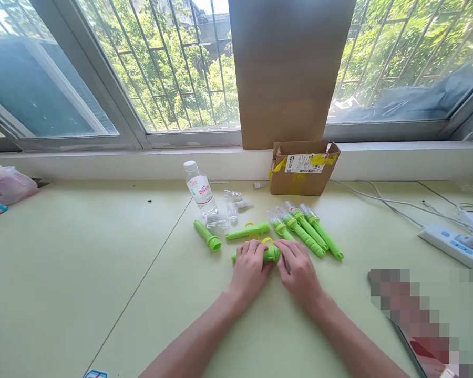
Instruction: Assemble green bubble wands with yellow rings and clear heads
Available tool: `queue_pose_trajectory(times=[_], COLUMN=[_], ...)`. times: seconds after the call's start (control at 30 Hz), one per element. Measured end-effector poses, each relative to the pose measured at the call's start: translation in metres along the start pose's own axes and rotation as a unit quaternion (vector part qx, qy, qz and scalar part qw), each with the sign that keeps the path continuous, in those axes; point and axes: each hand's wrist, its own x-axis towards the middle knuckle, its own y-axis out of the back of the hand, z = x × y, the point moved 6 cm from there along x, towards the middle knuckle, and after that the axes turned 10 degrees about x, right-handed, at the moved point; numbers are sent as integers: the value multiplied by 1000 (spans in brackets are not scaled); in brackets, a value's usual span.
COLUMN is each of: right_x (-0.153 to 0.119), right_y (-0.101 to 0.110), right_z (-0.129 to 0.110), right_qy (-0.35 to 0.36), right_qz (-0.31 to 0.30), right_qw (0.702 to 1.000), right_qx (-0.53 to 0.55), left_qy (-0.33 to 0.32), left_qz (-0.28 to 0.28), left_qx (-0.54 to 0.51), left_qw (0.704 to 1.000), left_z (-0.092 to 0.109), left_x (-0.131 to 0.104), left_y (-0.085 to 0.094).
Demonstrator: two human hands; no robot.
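My left hand [250, 268] is closed over a green plastic tube [271, 254] lying crosswise on the table, its middle hidden under the fingers. At the tube's right end the fingers of my right hand [298, 266] are closed; whether a small part is between them is hidden. Just behind lies another green tube with a threaded end [246, 231]. Yellow rings [267, 241] show around my fingertips. A loose green tube [207, 235] rests farther left. Beyond my right hand, several green tubes with clear tips [305, 231] lie side by side.
Clear plastic pieces [232, 211] are scattered beside an upright water bottle [201, 190]. An open cardboard box [299, 176] stands by the window sill. To the right are a power strip [453, 244] with cables and a partly blurred dark flat object [408, 341].
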Motion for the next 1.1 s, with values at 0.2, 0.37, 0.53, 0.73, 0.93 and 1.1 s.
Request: queue_pose_trajectory(times=[0.2,0.37,0.53,0.73,0.93,1.1], right_x=[1,0,-2,-4,-9,-11], right_y=[7,6,7,5,7,8], right_z=[-3,-5,-4,5,16,28], right_qy=[-5,-20,-32,-95,-138,-183], right_qz=[23,13,23,27,49,100], right_qw=[998,995,992,986,972,952], right_qx=[66,94,116,137,184,224], left_qy=[-52,-102,-94,-101,-123,-93], left_qz=[61,76,91,100,102,123], left_qx=[-39,-36,-38,-53,-58,-55], left_qw=[996,991,991,988,985,986], left_z=[7,10,9,11,17,11], left_x=[-1,-2,-1,-2,-3,-2], left_y=[10,14,17,18,24,26])
